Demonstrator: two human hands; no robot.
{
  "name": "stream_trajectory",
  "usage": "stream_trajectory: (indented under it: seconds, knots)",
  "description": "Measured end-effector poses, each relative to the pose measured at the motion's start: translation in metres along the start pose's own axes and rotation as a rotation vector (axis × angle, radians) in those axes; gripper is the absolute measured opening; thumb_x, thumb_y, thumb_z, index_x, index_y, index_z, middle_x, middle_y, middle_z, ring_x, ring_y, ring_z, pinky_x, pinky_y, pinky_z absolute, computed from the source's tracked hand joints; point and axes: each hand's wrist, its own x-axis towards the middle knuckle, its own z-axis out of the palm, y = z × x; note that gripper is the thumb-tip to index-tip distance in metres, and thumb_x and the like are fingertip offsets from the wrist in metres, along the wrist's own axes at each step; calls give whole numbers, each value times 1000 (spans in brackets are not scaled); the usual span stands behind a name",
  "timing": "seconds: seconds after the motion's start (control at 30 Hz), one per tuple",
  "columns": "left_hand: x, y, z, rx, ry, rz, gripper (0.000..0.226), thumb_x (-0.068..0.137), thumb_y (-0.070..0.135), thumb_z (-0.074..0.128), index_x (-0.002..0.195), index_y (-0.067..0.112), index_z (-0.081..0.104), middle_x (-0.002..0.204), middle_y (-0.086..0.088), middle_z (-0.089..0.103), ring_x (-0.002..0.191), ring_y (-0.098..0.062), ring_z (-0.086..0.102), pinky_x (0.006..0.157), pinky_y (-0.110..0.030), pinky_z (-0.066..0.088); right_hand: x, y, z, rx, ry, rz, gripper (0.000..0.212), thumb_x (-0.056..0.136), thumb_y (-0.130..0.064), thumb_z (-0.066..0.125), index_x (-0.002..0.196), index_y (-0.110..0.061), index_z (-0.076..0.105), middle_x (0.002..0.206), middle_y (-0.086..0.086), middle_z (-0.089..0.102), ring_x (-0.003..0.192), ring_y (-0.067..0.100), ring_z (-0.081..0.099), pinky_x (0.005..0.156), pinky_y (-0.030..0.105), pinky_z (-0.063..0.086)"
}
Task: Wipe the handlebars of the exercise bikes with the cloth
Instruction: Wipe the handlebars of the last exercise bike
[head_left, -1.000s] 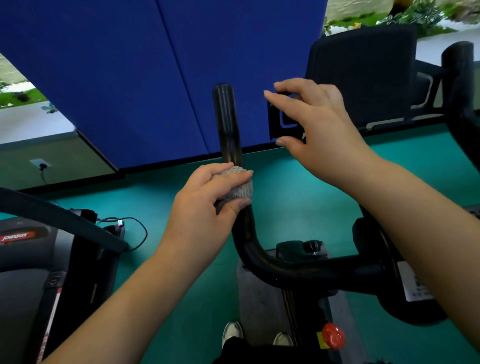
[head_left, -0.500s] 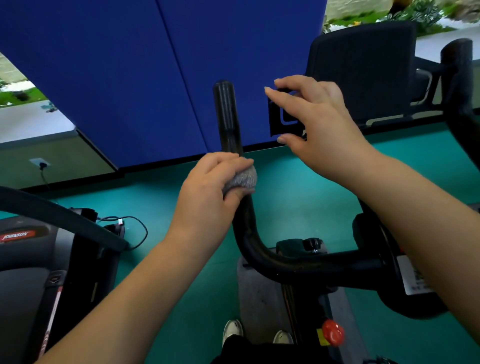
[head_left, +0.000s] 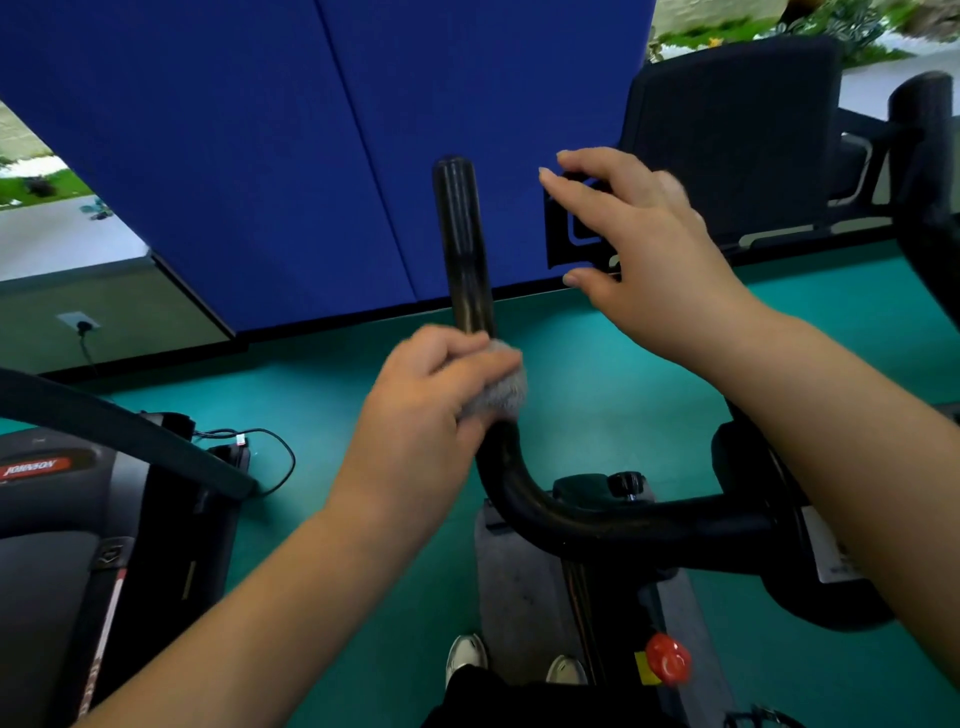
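Left hand grips grey cloth, fingers curled round it, pressed on the black handlebar partway up its upright bar, just above the bend. Right hand hovers open, fingers spread, clear of the bar, in front of a black console bracket. Floor is teal. Blue partition panels stand behind the bike. Treadmill with red JOHNSON label sits left; black cable on the floor beside it. Wall socket low left. Red knob on the bike frame.
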Motion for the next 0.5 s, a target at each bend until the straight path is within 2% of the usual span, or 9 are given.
stream_trajectory:
  seconds: [0.13, 0.2, 0.27, 0.33, 0.43, 0.5]
  knots:
    - [-1, 0, -4, -12, -42, 41, 42, 73, 4, 70, 114, 13, 69, 110, -1, 63, 110, -19, 58, 95, -31, 44, 1, -2, -1, 4, -25, 17, 73, 85, -16, 69, 145, -36, 33, 149, -17, 27, 123, 19, 35, 103, 42, 33]
    - [23, -4, -2, -31, -36, -53, 48, 75, 5, 72, 121, 17, 64, 114, 2, 62, 109, -15, 55, 96, -27, 41, 1, -2, -3, 27, -30, 17, 73, 84, -15, 69, 145, -35, 34, 148, -17, 28, 123, 19, 34, 106, 47, 34]
    - [43, -8, -2, -54, 4, -134, 48, 76, 10, 74, 121, 20, 60, 112, 7, 60, 105, -11, 53, 91, -19, 38, 1, -1, -4, 33, -36, 19, 73, 84, -14, 69, 145, -35, 34, 148, -16, 28, 124, 20, 34, 106, 49, 34]
    - [40, -8, -2, -31, 13, -89, 41, 75, 8, 74, 114, 16, 64, 110, 5, 62, 105, -15, 56, 93, -21, 39, 1, -1, -4, 36, -41, 23, 73, 84, -14, 69, 145, -35, 34, 148, -17, 28, 125, 20, 33, 106, 50, 34]
    - [1, -3, -3, -35, 15, 7, 43, 70, 1, 76, 110, 11, 70, 114, -1, 66, 108, -19, 60, 96, -32, 45, 1, -2, -3, 35, -32, 22, 73, 84, -14, 69, 145, -35, 34, 148, -16, 28, 124, 20, 34, 105, 51, 35]
    - [-18, -1, -5, -54, 12, 66, 44, 67, -2, 78, 109, 11, 72, 113, -1, 67, 105, -18, 62, 94, -30, 46, 0, -2, -2, 37, -26, 21, 73, 83, -14, 70, 144, -35, 35, 148, -16, 29, 123, 20, 35, 105, 51, 35]
